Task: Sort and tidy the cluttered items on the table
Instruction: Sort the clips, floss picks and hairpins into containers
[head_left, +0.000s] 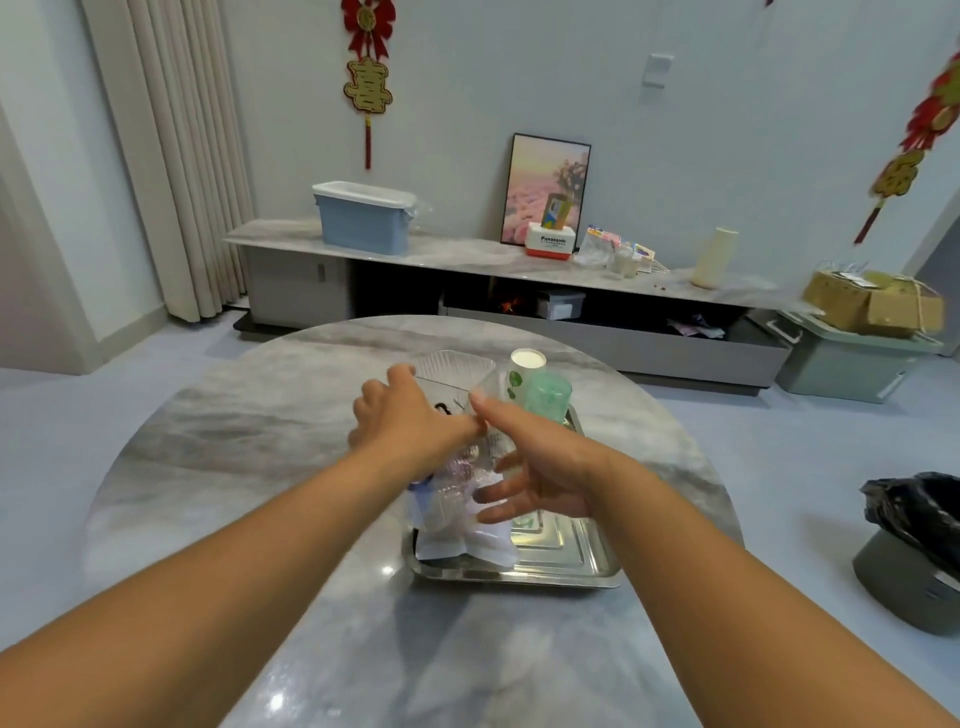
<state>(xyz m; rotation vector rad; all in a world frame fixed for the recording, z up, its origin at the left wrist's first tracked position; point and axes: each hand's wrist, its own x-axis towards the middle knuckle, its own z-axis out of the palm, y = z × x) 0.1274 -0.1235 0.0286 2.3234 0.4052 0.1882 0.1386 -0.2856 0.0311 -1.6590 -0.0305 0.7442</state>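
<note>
While both forearms reach across the round grey marble-pattern table (218, 467), the hands meet above the rectangular stainless-steel tray (566, 569), whose long axis runs away from the person. The left hand (410, 421) is over the tray's far half with fingers curled toward the clear ribbed plastic container (457, 366), which lies just beyond it; whether the fingers actually hold the container cannot be told. The right hand (540, 478) hangs over the tray's middle, fingers spread wide and relaxed, gripping nothing visible.

Beneath the hands, crumpled clear plastic wrapping (457, 499) and one white paper sheet (483, 545) lie in the tray's near-left part; the wrists hide much of this pile. Two cups stand upright at the tray's far-right corner: one white paper cup with a green leaf print (524, 371), and one translucent green plastic cup (548, 395) just in front of it, touching or nearly so.

Off the table, one grey waste bin with a black liner (919, 545) stands on the floor to the right. One long low grey cabinet (467, 260) runs along the far wall, carrying one blue lidded storage box (363, 218).
</note>
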